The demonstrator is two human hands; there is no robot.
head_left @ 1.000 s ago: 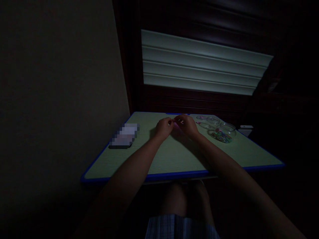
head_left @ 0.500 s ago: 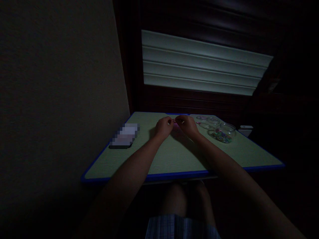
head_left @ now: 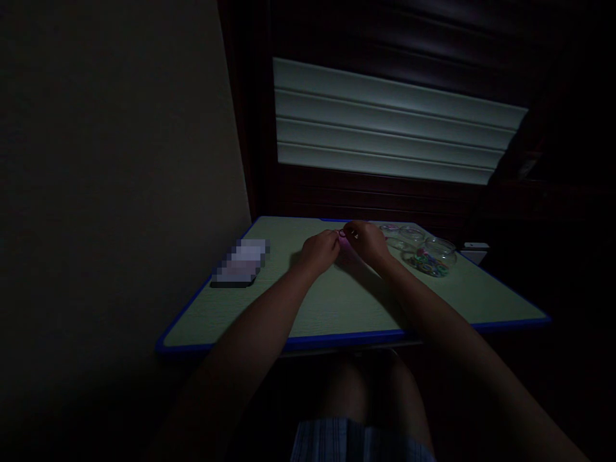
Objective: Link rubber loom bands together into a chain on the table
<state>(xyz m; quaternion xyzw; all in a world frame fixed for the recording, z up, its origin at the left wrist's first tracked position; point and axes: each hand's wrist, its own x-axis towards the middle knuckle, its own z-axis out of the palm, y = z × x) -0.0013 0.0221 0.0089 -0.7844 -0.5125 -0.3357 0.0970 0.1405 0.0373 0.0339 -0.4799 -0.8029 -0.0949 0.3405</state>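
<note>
Pale green across the tabletop (head_left: 322, 314), blue along its rim. Blurred into squares over the phone-like slab (head_left: 240, 263) at left. Clear around the rounded jar (head_left: 441, 248) at right. Curled at the left hand (head_left: 321, 249), pinched at the right hand (head_left: 366, 240), gripping between them, above the tabletop's far middle, a small pink piece (head_left: 342, 233). Mixed in colour among the little rings (head_left: 430, 264) inside the jar.

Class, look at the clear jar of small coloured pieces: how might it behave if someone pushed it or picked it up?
The clear jar would probably slide before tipping, since it looks squat and its coloured pieces lie low. Its smooth, shiny wall may feel slippery. Its rounded body could roll if laid on its side.
</note>
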